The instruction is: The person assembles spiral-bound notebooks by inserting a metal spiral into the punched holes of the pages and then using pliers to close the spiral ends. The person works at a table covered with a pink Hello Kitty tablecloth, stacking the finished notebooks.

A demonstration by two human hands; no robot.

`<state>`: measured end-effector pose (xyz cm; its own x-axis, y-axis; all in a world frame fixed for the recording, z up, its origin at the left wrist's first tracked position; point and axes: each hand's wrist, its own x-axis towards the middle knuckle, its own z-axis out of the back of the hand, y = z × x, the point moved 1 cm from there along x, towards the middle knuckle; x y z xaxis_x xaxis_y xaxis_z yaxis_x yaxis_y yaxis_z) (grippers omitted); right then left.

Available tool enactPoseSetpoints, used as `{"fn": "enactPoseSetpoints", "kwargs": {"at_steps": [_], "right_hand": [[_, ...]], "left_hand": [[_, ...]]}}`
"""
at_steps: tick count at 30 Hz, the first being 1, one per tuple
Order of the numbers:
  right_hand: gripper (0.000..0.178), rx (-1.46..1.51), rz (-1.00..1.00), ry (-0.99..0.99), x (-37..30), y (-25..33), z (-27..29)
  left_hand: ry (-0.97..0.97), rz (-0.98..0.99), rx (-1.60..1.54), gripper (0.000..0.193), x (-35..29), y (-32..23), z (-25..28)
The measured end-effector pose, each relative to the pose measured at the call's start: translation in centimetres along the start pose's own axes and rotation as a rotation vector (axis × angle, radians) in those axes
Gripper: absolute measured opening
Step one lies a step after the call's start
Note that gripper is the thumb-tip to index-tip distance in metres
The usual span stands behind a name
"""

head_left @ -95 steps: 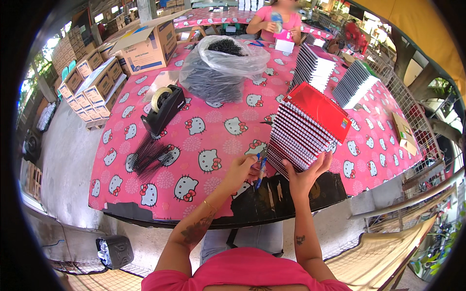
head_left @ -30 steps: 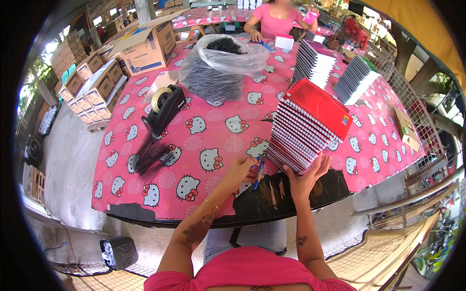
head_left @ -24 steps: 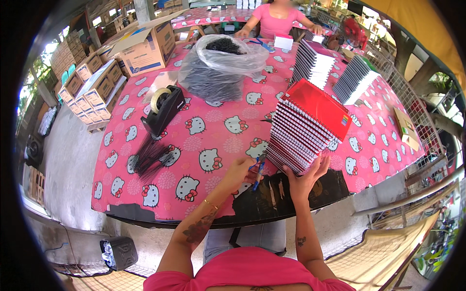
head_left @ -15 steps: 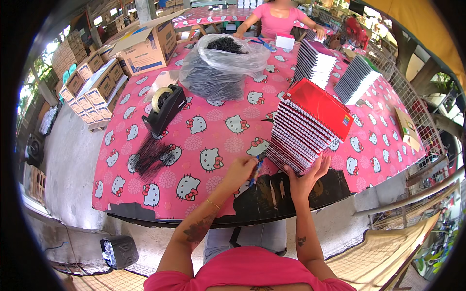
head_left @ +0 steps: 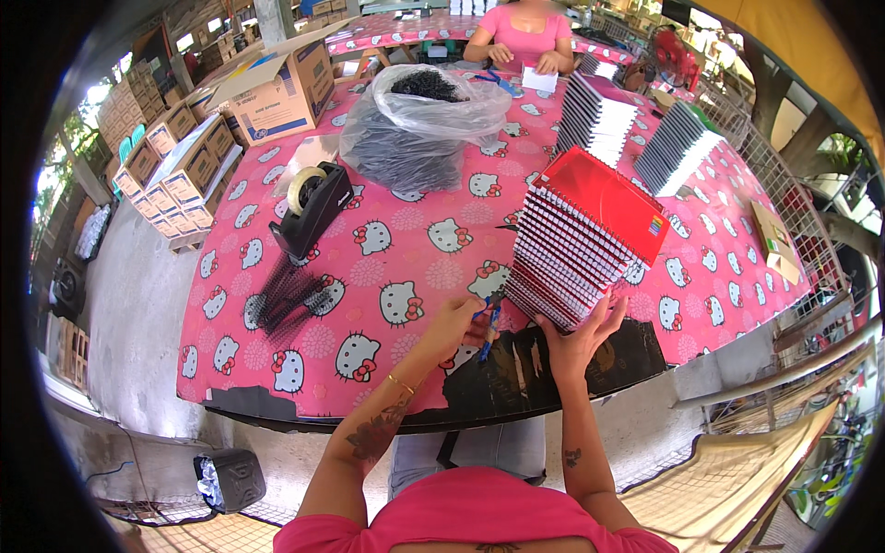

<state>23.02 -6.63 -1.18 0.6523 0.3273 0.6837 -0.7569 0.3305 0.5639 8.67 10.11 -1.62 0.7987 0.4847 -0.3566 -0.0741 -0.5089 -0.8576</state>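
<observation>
My left hand (head_left: 458, 324) is closed round a pair of blue-handled pliers (head_left: 491, 334), their jaws pointing at the lower left corner of a notebook stack. The stack of red spiral notebooks (head_left: 604, 207) leans at an angle before me, with dark coils and white page edges showing along its side. Against the stack's near lower end rests my right hand (head_left: 579, 346), thumb and fingers spread. Loose black plastic coils (head_left: 293, 300) lie to the left, next to a black tape dispenser (head_left: 318, 210). A clear plastic bag (head_left: 406, 138) full of black coils stands farther back.
Two more notebook stacks, a near one (head_left: 595, 115) and one farther right (head_left: 678, 147), stand beyond the red one. An open cardboard box (head_left: 277, 97) sits at the far left. Across the pink-covered table (head_left: 369, 304), a co-worker (head_left: 525, 37) handles white paper (head_left: 539, 79).
The pliers' handles have spread apart in my left hand, near the stack's corner. My right hand stays about where it was. The co-worker's hands have come inward toward the white paper.
</observation>
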Motion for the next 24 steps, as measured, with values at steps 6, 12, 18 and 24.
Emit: {"fn": "enactPoseSetpoints", "kwargs": {"at_steps": [6,12,18,24], "right_hand": [[0.119,-0.007,-0.001,0.003,0.0,-0.1,0.0],[0.123,-0.032,-0.003,0.04,-0.5,-0.5,0.3],[0.122,-0.05,-0.022,0.03,-0.5,-0.6,0.1],[0.123,-0.036,-0.061,0.037,-0.5,-0.4,0.3]], "left_hand": [[-0.103,-0.267,0.423,0.029,0.1,0.1,-0.2],[-0.301,-0.64,0.941,0.029,0.1,0.4,-0.7],[-0.041,0.018,0.087,0.03,-0.1,-0.8,-0.1],[-0.148,-0.347,0.713,0.03,0.3,-0.9,0.1]]}}
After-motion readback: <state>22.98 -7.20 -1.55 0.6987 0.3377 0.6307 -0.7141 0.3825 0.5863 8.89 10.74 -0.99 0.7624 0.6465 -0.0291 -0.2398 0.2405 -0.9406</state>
